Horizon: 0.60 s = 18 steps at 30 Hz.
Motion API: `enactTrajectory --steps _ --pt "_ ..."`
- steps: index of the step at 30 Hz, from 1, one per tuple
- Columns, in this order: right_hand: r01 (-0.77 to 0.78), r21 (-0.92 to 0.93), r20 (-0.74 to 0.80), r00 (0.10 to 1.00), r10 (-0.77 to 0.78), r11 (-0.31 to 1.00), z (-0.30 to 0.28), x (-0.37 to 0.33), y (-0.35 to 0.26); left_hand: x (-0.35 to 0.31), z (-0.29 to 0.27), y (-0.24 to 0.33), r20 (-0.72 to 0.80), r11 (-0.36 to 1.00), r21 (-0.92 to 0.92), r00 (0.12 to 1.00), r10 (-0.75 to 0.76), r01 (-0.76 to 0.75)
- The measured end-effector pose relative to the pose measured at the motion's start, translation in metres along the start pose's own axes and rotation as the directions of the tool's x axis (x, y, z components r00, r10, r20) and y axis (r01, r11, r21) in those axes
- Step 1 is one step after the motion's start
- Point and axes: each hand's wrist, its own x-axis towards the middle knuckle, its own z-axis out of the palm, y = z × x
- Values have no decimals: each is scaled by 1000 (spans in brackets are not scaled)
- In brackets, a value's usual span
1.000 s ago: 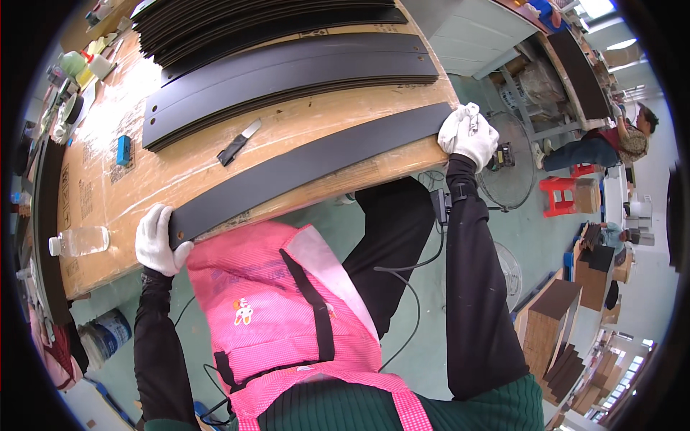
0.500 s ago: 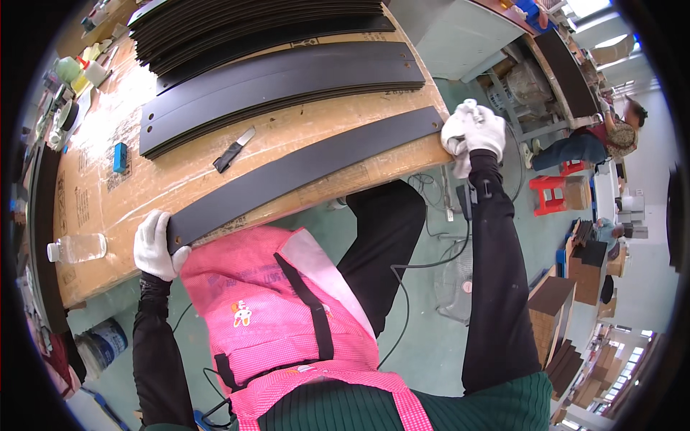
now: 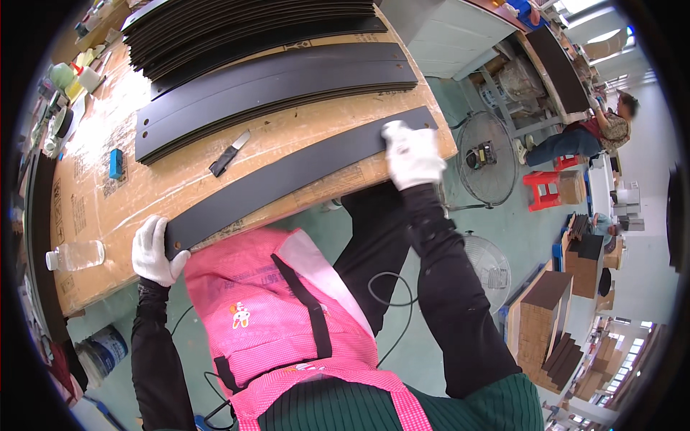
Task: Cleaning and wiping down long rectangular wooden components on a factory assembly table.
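Note:
A long dark grey board (image 3: 295, 170) with a hole near each end lies slantwise along the table's near edge. My left hand (image 3: 151, 253), in a white glove, grips the board's left end, thumb at its near edge and fingers beyond the end. My right hand (image 3: 418, 159), gloved too and smeared by motion, presses on the board near its right end. Bunched under its fingers is a white cloth (image 3: 394, 131), hard to tell apart from the glove. Beyond the board lies a utility knife (image 3: 230, 153), its blade out, beside a stack of similar dark boards (image 3: 280, 90).
A taller pile of dark boards (image 3: 251, 36) stands at the back of the cardboard-covered table (image 3: 108, 215). A small blue block (image 3: 116, 164) and a clear bottle (image 3: 77, 255) are at the left. Floor fans (image 3: 487, 154) stand right of the table; another person (image 3: 600, 133) is beyond.
My right hand has moved left with the cloth, from the board's right end onto its top face. My left hand keeps its hold on the left end.

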Motion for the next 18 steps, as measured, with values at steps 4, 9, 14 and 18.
enactTrajectory --steps 4,9,14,18 --pt "11 -57 -259 966 -26 998 33 6 46 6 3 3 -3 1000 4 1000 -6 6" --pt "253 64 -240 943 -231 965 12 -17 20 1 0 -1 -1 1000 10 1000 -13 13" --pt "296 65 -114 951 -288 953 13 -19 24 1 1 -1 -4 1000 13 1000 -11 11" --pt "283 28 40 958 -284 959 -1 -6 37 3 1 0 -2 1000 10 1000 -23 23"
